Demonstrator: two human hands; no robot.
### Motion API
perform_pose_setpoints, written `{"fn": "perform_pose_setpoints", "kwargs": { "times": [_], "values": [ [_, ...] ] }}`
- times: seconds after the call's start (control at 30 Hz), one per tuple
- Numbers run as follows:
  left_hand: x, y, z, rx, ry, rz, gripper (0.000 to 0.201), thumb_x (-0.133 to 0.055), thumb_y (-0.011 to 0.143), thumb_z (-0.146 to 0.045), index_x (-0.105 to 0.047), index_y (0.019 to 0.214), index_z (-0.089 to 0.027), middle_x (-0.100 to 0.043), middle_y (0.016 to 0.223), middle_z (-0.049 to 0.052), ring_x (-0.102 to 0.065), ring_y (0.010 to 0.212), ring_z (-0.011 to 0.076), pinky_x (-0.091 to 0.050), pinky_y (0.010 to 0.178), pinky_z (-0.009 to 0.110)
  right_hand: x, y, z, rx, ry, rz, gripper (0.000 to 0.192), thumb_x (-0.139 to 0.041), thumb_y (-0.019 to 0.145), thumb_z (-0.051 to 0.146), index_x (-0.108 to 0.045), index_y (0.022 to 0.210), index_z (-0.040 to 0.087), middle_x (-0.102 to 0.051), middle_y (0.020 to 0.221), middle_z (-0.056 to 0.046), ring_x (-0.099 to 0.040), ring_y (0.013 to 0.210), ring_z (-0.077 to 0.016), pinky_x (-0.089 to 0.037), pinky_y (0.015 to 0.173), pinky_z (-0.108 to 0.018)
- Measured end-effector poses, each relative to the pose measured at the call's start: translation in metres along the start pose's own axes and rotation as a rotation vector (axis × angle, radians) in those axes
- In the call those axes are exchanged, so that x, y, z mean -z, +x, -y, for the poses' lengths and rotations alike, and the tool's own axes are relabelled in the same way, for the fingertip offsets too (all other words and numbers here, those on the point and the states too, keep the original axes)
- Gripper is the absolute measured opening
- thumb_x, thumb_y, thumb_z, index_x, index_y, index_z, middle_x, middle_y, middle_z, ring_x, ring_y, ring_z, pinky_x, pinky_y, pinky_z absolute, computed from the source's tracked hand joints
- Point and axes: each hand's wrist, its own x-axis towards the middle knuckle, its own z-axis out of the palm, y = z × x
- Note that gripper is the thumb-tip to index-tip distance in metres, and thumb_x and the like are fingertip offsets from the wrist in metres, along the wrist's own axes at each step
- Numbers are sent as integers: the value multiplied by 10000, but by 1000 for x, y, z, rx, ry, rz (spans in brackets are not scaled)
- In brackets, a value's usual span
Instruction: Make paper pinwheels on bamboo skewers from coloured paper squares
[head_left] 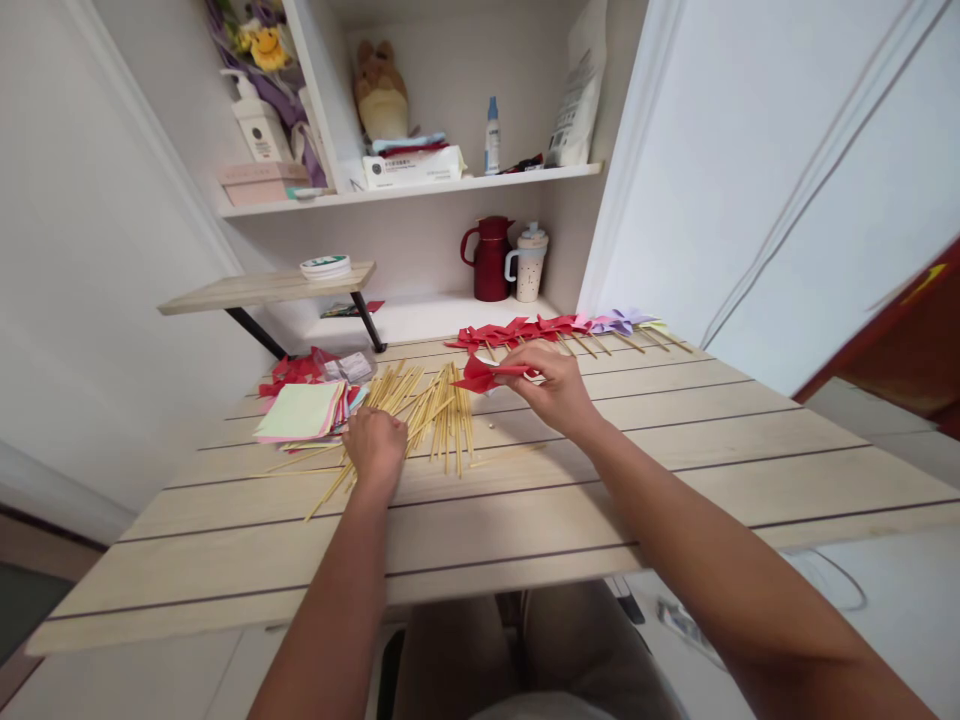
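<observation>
My right hand (551,385) is raised over the table, its fingers pinching a red folded-paper pinwheel (480,375). At the left part of the loose pile of thin wooden sticks (442,410), my left hand (375,445) rests with curled fingers. Its fingertips are partly hidden, so what they hold, if anything, does not show. Left of that hand lies a stack of square coloured paper (300,412), pale yellow on top. Along the table's back edge is a row of finished pinwheels on sticks, red ones (517,330) and lilac ones (619,320).
More red folded paper (296,370) and a clear plastic packet (349,367) lie at the back left. Beside them stands a small raised shelf (262,290) on black legs. A red jug (492,260) and a lidded cup (529,263) stand behind the table (510,530).
</observation>
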Motion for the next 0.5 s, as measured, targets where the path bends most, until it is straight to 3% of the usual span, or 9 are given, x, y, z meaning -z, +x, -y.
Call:
{"fn": "perform_pose_setpoints", "kwargs": {
  "times": [0.2,0.37,0.5],
  "values": [
    [3,-2,-3,1,-16,-30,269,-530,886,-216,-788,921,-146,-708,1173,198,-627,1183,369,-495,965,490,0,0,-1,-15,1,4,109,-709,912,225,-737,808,239,-753,811,-20,-647,787,-210,-477,745,-383],
    [8,-3,-4,30,-169,-188,193,-574,836,-220,-760,803,-182,-703,1218,178,-606,1202,391,-474,967,542,0,-1,-2,-34,-24,8,83,-714,909,225,-744,834,242,-759,831,-20,-638,787,-206,-473,748,-384],
    [7,-3,-3,22,-356,-261,140,-602,808,-202,-727,745,-209,-728,1230,124,-619,1211,346,-442,1027,524,0,-1,-2,-34,-33,9,81,-713,908,227,-747,834,240,-757,832,-23,-631,782,-205,-466,733,-373]
  ]
}}
